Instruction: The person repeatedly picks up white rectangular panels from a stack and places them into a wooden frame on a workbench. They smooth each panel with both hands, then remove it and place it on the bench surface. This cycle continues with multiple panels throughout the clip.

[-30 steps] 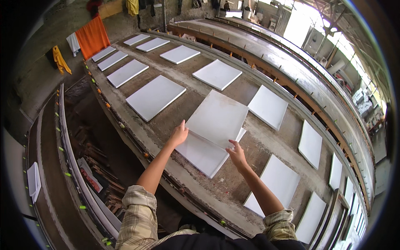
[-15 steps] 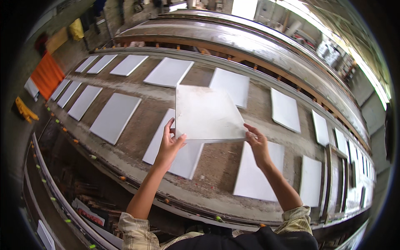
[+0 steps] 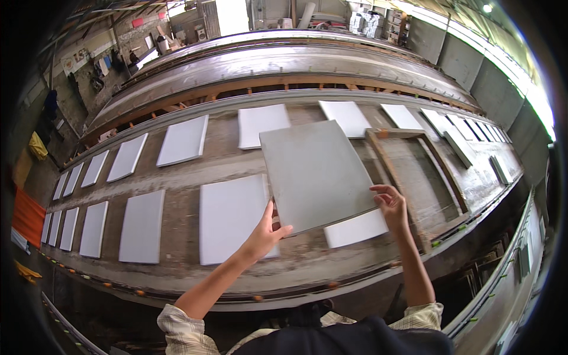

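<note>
A thin rectangular grey board point(image 3: 316, 171) is held up over the long table, tilted toward me. My left hand point(image 3: 263, 231) grips its lower left corner, thumb on the near face and fingers behind. At the lower right edge is my right hand point(image 3: 390, 206), its fingers bent round the board's side. Under and behind the board lie flat white sheets, among them a large one point(image 3: 231, 219) by my left hand. Another white sheet point(image 3: 355, 229) shows partly beneath the board, near my right hand.
A wooden screen frame point(image 3: 423, 135) lies on the table point(image 3: 189, 177) just right of the board. Two rows of white sheets point(image 3: 141, 228) run along the tabletop. Small orange and green stops line its near edge. Another long table point(image 3: 266, 62) stands beyond.
My view has swung right, bringing the wooden frame closer. The board stays in both hands, now tilted more upright; its visible face looks grey rather than whitish.
</note>
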`<control>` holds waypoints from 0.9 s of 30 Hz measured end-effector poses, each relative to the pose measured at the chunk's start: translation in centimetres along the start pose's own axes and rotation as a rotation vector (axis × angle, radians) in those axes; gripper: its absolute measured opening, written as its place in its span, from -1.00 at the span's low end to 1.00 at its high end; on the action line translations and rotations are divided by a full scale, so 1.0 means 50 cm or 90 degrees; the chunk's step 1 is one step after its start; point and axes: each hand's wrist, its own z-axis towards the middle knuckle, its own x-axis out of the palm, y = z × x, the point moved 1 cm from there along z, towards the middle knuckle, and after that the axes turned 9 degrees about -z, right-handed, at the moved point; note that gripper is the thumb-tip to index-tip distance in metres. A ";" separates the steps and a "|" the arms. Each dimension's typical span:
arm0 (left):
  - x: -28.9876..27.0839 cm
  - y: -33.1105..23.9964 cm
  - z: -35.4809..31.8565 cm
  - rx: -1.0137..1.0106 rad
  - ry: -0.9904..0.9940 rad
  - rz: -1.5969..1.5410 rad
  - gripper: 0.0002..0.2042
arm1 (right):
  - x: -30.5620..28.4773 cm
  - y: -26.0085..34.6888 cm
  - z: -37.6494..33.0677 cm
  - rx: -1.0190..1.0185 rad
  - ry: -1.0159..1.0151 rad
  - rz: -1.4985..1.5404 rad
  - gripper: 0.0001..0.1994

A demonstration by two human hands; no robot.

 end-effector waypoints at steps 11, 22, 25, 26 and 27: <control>0.183 0.213 0.174 -0.152 -0.131 0.146 -0.28 | -0.150 -0.231 -0.061 -0.021 0.016 -0.144 -0.71; 0.308 0.278 0.286 0.022 -0.169 0.703 -0.09 | -0.241 -0.294 -0.028 -0.018 0.234 -0.051 -0.59; 0.374 0.275 0.356 0.108 -0.085 0.640 -0.10 | -0.286 -0.289 0.014 -0.021 0.213 -0.081 -0.65; 0.393 0.273 0.366 0.119 -0.055 0.636 -0.10 | -0.300 -0.291 0.020 -0.018 0.215 -0.084 -0.66; 0.409 0.276 0.384 0.133 -0.045 0.623 -0.11 | -0.318 -0.301 0.041 -0.013 0.189 -0.092 -0.69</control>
